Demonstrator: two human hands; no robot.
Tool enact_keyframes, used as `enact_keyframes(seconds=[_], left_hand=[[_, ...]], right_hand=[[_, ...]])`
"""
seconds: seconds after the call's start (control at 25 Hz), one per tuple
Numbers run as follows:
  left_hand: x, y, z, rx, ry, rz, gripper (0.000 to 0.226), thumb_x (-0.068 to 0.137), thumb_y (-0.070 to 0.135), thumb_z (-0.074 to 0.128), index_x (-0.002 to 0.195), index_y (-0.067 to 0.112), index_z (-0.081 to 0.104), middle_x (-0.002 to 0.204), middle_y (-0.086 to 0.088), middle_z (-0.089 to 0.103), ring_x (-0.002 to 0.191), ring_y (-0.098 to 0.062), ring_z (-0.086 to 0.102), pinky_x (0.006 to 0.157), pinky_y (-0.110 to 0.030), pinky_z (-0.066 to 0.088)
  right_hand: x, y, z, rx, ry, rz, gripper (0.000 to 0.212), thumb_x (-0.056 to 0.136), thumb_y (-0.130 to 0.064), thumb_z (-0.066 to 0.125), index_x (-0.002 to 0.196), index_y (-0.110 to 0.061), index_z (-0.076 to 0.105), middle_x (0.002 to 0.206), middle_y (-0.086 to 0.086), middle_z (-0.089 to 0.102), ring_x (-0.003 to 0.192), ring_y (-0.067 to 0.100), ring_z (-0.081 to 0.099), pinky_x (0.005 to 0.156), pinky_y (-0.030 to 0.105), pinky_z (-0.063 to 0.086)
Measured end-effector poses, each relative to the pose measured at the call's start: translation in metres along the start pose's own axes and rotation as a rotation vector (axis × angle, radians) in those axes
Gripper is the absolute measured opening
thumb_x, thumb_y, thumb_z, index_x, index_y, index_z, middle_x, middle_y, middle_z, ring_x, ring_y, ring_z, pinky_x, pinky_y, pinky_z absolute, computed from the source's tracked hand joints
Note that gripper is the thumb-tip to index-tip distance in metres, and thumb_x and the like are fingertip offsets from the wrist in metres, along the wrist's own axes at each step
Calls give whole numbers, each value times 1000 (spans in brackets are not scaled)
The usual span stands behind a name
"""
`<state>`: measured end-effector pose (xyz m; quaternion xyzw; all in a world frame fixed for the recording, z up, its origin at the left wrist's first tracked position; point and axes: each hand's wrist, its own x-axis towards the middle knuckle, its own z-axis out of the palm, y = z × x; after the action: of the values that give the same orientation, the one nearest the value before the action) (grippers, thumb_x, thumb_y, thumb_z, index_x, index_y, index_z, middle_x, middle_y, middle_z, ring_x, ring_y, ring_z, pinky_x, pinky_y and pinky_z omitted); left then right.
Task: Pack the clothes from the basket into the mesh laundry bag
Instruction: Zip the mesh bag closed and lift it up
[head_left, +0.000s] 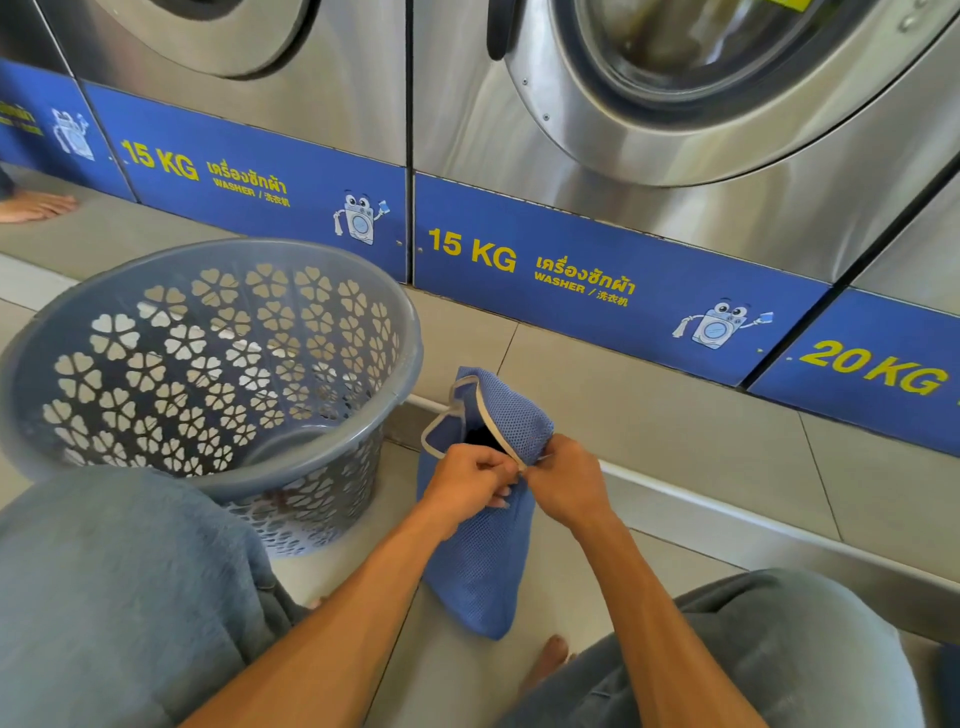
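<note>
A blue mesh laundry bag (485, 566) with white zipper trim stands on the tiled floor in the middle of the view. Its top is partly open, and dark cloth shows inside the gap. My left hand (465, 480) pinches the bag's edge at the near end of the zipper. My right hand (569, 480) pinches the zipper end right beside it, fingertips almost touching the left hand. To the left stands a grey plastic basket (363, 332) with flower-shaped cutouts; no clothes show inside it.
Steel front-loading washers (701, 130) with blue "15 KG" panels line the back, above a raised tiled step (649, 415) with a metal edge. My knees in grey trousers fill both lower corners. Another person's bare foot (34, 205) rests at the far left.
</note>
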<state>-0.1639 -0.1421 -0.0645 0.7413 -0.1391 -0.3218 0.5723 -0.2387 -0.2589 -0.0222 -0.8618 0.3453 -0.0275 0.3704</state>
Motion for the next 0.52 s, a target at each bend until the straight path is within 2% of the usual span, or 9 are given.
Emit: enact_keyframes(seconds=[0.12,0.28,0.4,0.44,0.52], left_hand=[[6,0,-6,49,-5,-19,11,91,15,68,87,14,78,85,-6,76,72,-14,67,79,-40,64],[19,8,-28,398,99,42,13,88,17,68,82,15,79,76,1,73,68,-18,66,75,-30,59],[30,5,-51,521,172,21,21,85,10,61,71,21,69,68,0,59,64,-20,50,65,-28,45],[31,2,-55,530,199,16,22,85,8,59,70,23,65,69,0,56,66,-18,49,65,-27,42],[29,-2,-52,518,226,22,23,87,9,61,73,24,70,72,2,62,69,-14,55,65,-26,43]], right_hand=[[7,-2,6,-33,56,-32,9,78,-15,58,82,-7,59,74,11,67,74,33,62,64,38,50],[12,2,8,-111,51,-50,2,80,-14,53,79,-12,54,85,15,68,81,38,62,63,36,47],[16,21,-10,-186,92,109,13,82,-15,51,91,-12,60,97,15,69,92,39,63,67,34,43],[16,30,-16,-217,107,185,19,82,-15,51,97,-12,61,101,15,69,95,38,63,69,35,44],[11,44,-24,-253,141,302,27,83,-14,52,108,-10,60,109,17,67,101,39,62,73,38,45]])
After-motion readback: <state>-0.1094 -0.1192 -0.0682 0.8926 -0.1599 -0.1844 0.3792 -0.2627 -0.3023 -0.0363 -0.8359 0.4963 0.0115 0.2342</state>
